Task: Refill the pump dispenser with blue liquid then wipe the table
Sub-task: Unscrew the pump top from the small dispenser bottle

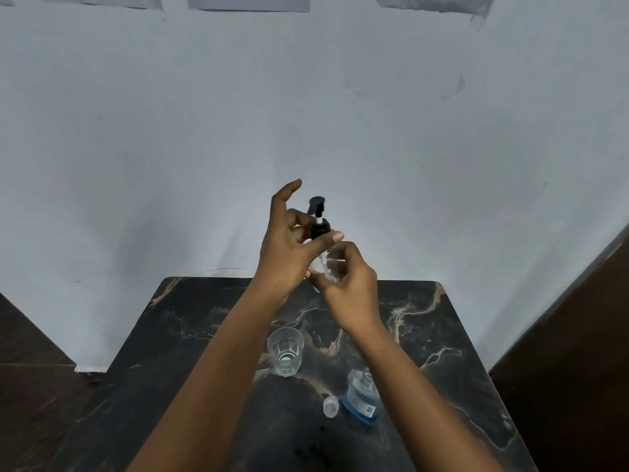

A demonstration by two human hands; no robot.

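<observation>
Nearest you on the dark marble table: an uncapped blue liquid bottle, its cap, a glass. Above the far edge, your right hand grips the clear pump dispenser; your left hand pinches its black pump collar.

Both forearms are raised forward; the left hand is pinched, forefinger lifted; the right hand is curled in a grip.
</observation>
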